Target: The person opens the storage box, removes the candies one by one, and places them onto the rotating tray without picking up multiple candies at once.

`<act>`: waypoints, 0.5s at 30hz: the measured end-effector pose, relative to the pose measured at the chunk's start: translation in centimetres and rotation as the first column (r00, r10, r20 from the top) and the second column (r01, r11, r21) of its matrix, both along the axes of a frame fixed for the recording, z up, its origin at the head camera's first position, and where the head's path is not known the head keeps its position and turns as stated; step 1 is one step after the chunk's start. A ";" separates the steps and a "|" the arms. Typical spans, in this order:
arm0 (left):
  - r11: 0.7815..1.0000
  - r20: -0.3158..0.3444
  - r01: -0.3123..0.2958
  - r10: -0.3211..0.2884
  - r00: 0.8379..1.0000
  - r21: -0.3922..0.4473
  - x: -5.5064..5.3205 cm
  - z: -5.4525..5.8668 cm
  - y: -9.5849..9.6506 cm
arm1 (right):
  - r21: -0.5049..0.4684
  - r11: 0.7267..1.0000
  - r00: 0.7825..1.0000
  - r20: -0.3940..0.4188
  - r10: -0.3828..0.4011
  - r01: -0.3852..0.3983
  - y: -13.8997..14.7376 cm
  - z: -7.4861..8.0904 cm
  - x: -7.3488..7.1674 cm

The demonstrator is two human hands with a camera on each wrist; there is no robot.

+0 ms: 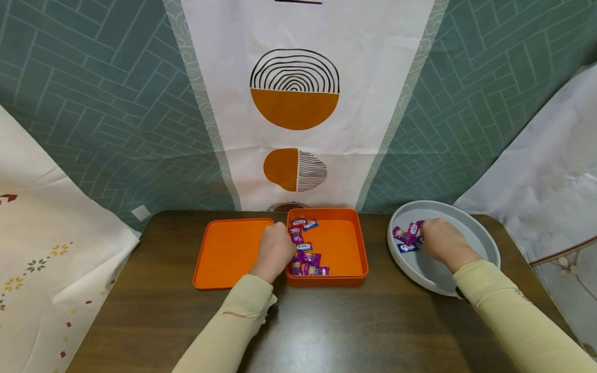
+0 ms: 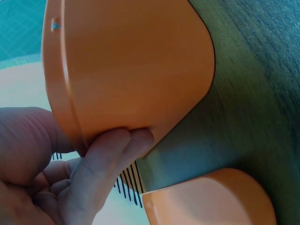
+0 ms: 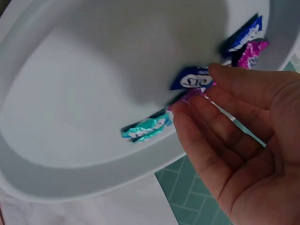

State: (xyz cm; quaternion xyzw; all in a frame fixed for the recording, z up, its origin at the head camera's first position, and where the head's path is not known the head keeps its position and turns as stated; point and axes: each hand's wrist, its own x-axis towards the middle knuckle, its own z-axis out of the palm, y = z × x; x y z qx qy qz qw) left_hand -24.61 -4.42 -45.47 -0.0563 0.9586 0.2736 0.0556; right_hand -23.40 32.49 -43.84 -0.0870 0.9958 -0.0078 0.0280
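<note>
My left hand [image 1: 275,250] grips the left wall of an orange box [image 1: 343,248], thumb on one side and fingers against the outer wall [image 2: 136,70]. Several small purple and blue wrapped candies [image 1: 309,258] lie along the left side of this box. Over at the right, my right hand [image 1: 442,241] reaches into a round grey tray [image 1: 473,269]. Its thumb and fingertips close around a blue-wrapped candy [image 3: 193,78] with a purple one [image 3: 190,96] just beneath. Other wrapped candies [image 1: 402,234] lie beside the fingers, including a teal-looking one [image 3: 147,127] in the right wrist view.
A flat orange lid [image 1: 229,255] lies left of the box, partly behind my left hand. All of these stand on a dark brown wooden table [image 1: 323,335]. A patterned cloth [image 1: 192,122] hangs behind the table, and pale cloths [image 1: 40,243] hang at both sides.
</note>
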 end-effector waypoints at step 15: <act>1.000 0.014 -0.009 0.009 1.000 0.011 0.2 0.3 0.0 | -0.069 0.996 0.996 -0.067 0.051 -0.056 -7.8 3.7 -0.3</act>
